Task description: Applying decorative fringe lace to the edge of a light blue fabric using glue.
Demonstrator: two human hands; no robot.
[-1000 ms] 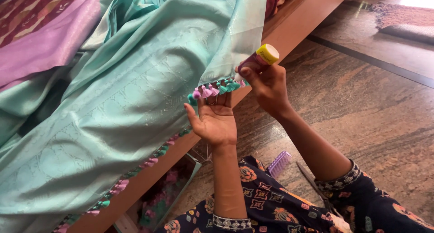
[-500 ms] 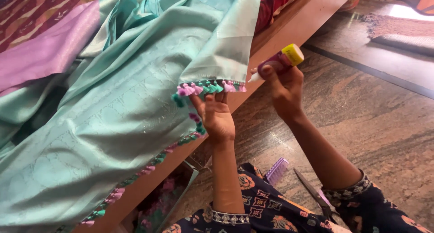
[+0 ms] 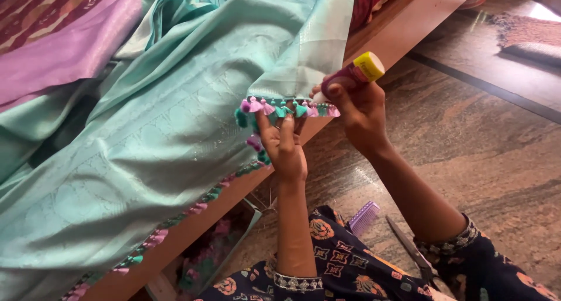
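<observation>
A turquoise silk cloth (image 3: 175, 120) lies draped over a wooden bed edge (image 3: 403, 35). Its border carries a row of small pink and green tassels (image 3: 289, 109). My left hand (image 3: 283, 143) holds that tasselled edge up from below, fingers spread under it. My right hand (image 3: 356, 111) grips a maroon glue tube with a yellow cap (image 3: 353, 73), its tip pressed against the cloth edge near the right end of the tassel row.
A purple cloth (image 3: 70, 52) lies at the upper left. On the stone floor sit a purple comb (image 3: 363, 218), scissors (image 3: 412, 251) and a box of coloured tassels (image 3: 204, 260) under the bed edge. A mat (image 3: 526, 35) lies at upper right.
Both hands have lifted the tasselled edge higher and spread it out into a straight row. The glue tube stays against the cloth's right end.
</observation>
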